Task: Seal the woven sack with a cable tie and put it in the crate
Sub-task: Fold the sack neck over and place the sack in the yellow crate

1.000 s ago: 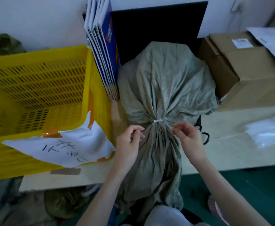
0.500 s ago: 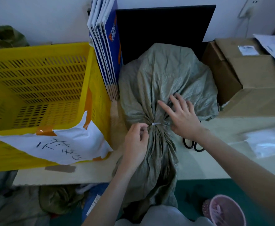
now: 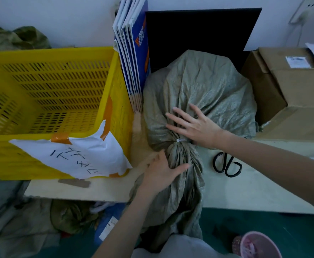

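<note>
A grey-green woven sack [image 3: 208, 86] lies on the table, its neck gathered toward me and hanging over the front edge. A white cable tie [image 3: 180, 140] cinches the neck. My right hand [image 3: 193, 125] lies flat on the sack's body just above the tie, fingers spread. Just below the tie, my left hand [image 3: 161, 170] wraps around the bunched neck, thumb across the front. The yellow slotted crate [image 3: 113, 86] stands to the left, with a white handwritten paper [image 3: 74, 155] taped to its front rim.
Black-handled scissors [image 3: 226, 164] lie on the table right of the sack's neck. Blue-and-white folders [image 3: 133, 53] stand between crate and sack, with a black panel [image 3: 199, 34] behind. Cardboard boxes [image 3: 291, 90] sit to the right. A pink bin [image 3: 258, 246] stands on the floor.
My right hand left the cable tie and spread flat onto the sack's body. My left hand slid down from the tie to grip the neck below it.
</note>
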Demonstrator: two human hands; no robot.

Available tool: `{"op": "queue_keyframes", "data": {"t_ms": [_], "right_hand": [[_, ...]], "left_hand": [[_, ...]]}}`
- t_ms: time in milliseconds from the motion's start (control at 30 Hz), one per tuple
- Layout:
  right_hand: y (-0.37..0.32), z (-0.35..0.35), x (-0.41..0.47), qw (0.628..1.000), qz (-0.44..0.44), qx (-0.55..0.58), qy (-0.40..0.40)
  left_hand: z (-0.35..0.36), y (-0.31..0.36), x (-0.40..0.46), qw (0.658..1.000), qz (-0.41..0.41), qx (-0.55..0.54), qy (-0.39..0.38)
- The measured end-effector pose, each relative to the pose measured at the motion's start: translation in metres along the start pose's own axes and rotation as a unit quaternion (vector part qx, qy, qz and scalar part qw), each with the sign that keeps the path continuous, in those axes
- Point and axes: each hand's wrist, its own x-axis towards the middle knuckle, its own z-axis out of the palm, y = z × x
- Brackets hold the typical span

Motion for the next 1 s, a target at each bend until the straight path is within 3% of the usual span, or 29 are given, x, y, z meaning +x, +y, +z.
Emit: {"op": "queue_keyframes", "data": {"t_ms": [167,300,433,633,833,1000], "right_hand": [[-0.004,0.012,0.018,1.000,-0.016,-0.005,0.019],[0.002,0.018,0.016,0.993,0.030,0.064,0.090],[0.010,0.018,0.011,0.988,0.070,0.102,0.098],[0.016,0.013,0.005,0.982,0.106,0.143,0.062],[0.024,0.007,0.006,0.976,0.125,0.155,0.093],[0.033,0.005,0.006,0.970,0.144,0.165,0.105]], "left_hand": [[0.023,0.026,0.005,0.997,-0.026,0.066,0.011],[0.032,0.041,0.009,0.994,-0.051,0.038,0.088],[0.036,0.047,0.008,0.992,-0.034,0.001,0.125],[0.024,0.041,0.013,0.971,-0.009,-0.236,0.041],[-0.011,0.052,0.012,0.958,-0.048,-0.270,-0.081],[-0.022,0.055,0.018,0.939,-0.074,-0.311,-0.125]]}}
